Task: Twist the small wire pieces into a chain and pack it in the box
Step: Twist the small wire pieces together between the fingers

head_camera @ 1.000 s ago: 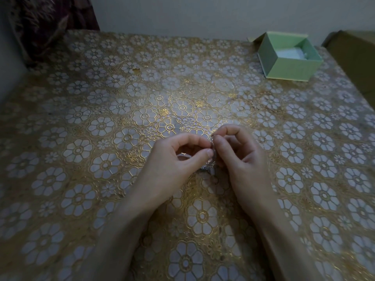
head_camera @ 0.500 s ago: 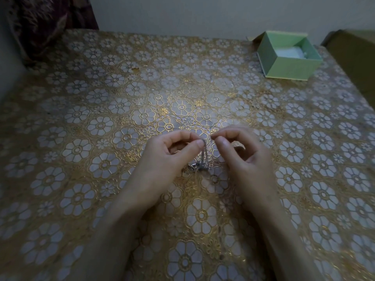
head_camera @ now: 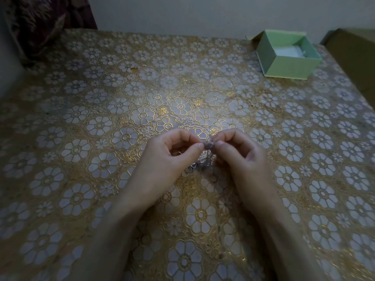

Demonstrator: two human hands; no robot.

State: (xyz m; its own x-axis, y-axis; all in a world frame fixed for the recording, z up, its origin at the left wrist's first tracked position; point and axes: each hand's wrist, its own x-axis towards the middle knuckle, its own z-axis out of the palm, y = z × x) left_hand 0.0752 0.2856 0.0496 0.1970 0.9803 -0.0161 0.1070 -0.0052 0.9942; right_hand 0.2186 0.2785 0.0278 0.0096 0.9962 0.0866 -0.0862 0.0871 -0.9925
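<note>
Chain (head_camera: 205,161) is right between your two hands, pinched at the top end and hanging pretty much straight down, so its long axis runs vertical w/ the lower links bunched just above or on the tablecloth (head_camera: 85,110), can't tell which. Left hand (head_camera: 162,169) has thumb and forefinger closed tight on the top bit from the left, right hand (head_camera: 243,159) does the same from the right, fingertips nearly touching each other around the link. Both wrists angle inward, other fingers curled loose, palms half facing each other. Too blurry to say which wire piece each pinch actually has tbh. Box (head_camera: 288,57) sits open, well apart, far right corner, so your right hand is the nearer one for the pack step imo. Looks like you're mid-twist on a link, chain not yet packed, and whatever's white inside the box I can't make out.
</note>
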